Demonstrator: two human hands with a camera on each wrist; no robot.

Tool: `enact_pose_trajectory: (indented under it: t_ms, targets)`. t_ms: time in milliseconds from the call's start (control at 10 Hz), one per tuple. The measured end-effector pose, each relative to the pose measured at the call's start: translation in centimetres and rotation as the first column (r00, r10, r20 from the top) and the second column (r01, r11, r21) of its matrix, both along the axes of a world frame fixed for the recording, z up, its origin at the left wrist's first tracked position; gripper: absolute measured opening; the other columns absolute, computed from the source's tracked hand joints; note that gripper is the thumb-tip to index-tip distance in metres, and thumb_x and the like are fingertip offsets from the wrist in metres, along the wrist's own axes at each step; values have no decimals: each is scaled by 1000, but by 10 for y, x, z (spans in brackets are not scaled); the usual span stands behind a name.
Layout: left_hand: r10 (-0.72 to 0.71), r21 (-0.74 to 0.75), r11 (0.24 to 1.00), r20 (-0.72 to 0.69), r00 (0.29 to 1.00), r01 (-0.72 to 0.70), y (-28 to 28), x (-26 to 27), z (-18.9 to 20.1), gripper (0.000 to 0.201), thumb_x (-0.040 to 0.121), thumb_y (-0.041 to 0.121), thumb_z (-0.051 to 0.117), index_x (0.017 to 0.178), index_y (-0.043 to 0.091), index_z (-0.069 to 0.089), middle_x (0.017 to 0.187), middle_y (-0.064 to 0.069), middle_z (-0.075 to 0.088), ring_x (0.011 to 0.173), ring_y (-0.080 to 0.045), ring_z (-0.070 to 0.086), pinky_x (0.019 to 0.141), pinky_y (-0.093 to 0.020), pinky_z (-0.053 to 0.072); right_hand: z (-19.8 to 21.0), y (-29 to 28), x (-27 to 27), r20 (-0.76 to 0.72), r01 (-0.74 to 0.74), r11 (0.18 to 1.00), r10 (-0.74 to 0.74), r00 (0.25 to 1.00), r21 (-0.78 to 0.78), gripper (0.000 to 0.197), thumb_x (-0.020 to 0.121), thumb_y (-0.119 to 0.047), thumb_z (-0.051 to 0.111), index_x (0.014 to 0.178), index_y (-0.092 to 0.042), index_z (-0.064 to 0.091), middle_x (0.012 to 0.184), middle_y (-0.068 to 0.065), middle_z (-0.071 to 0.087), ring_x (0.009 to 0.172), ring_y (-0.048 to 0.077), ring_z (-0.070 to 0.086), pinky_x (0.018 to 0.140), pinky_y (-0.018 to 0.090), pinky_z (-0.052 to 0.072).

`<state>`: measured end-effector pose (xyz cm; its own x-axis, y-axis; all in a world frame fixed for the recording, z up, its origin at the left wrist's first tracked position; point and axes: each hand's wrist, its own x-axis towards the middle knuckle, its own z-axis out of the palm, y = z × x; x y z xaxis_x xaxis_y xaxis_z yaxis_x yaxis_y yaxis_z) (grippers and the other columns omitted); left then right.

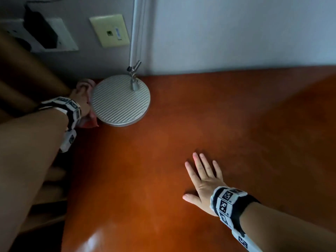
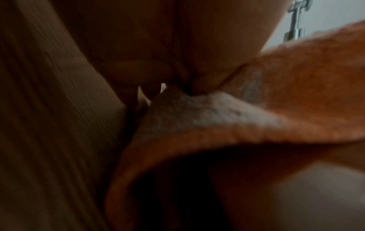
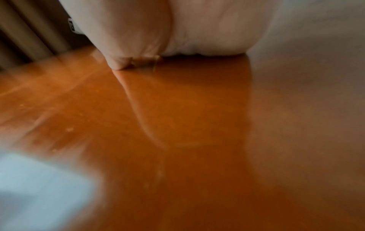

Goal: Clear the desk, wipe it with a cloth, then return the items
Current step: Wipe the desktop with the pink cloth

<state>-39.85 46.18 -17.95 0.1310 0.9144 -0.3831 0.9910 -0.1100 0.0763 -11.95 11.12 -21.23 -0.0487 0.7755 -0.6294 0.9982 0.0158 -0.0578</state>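
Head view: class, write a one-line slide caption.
Left hand holds a cloth beside the lamp base; right hand rests flat on the desk.

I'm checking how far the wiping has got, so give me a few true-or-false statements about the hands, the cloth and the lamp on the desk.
1. The left hand grips the cloth. True.
2. The right hand grips the lamp base. False: it lies flat, fingers spread, on the bare desk.
3. The cloth is at the lamp base's left edge. True.
4. The lamp has been taken off the desk. False: its base stands on the desk by the wall.
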Motion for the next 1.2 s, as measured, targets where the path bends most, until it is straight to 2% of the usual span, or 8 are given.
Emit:
enact_pose_trajectory:
  t_ms: [100,200,300,400,500,700,900,1200]
  targets:
    - [-54,0,999,-47,997,54,8,-5,-13,94,80,6,72,151,4,9,153,-23,14,138,-39,22,114,-45,21,7,3,0,2,-9,996,9,1000,-91,90,82,-75,16,130,-27,-44,129,1,-62,122,18,-55,109,49,-25]
    - [-140,26,989,-169,976,146,-8,-11,-19,65,87,9,63,142,-6,33,149,-29,24,136,-41,25,114,-46,19,10,1,0,-3,15,995,-15,1000,-97,90,89,-70,25,130,-27,-43,133,1,-60,126,18,-51,110,49,-23]
    - [-109,5,993,-252,961,114,-44,-16,-36,49,91,11,50,134,-9,42,146,-29,32,136,-42,29,114,-49,20,11,-1,-1,-6,19,996,-19,1000,-85,90,89,-70,25,132,-26,-41,136,2,-58,129,19,-48,112,51,-20]
    - [-29,124,991,-129,991,46,-157,5,-7,54,94,17,46,141,-5,32,148,-27,29,137,-40,29,114,-49,23,8,-2,-1,-6,22,998,-22,1000,-55,90,88,-72,23,135,-27,-39,138,3,-55,133,20,-45,113,52,-18]
    - [-184,53,980,-116,976,191,-242,41,-14,62,98,21,40,149,-2,15,158,-21,8,146,-33,12,118,-44,13,12,-2,-2,-21,22,999,-22,1000,-27,90,89,-70,26,144,-27,-31,145,4,-48,137,21,-39,114,51,-16]
    - [-301,-138,952,-254,919,273,-352,93,-39,73,92,21,29,149,-2,-11,156,-21,-19,145,-35,-17,120,-42,-1,27,-22,34,-120,171,969,-151,981,176,85,92,-57,39,153,-23,-10,149,10,-41,142,22,-30,118,45,-2]
    - [-323,-181,942,-262,909,282,-325,117,-35,68,96,25,22,147,-8,-8,155,-26,-18,144,-38,-16,121,-44,3,31,-28,125,64,384,923,-386,920,35,88,90,-69,26,151,-25,-19,151,10,-39,144,26,-27,118,51,1]
    - [-359,-19,925,-376,854,380,-220,183,-24,67,97,28,31,149,-6,4,157,-25,-2,146,-37,1,120,-44,7,14,-31,133,41,389,920,-388,921,-47,86,89,-70,18,144,-26,-31,142,6,-50,138,25,-37,115,52,-10]
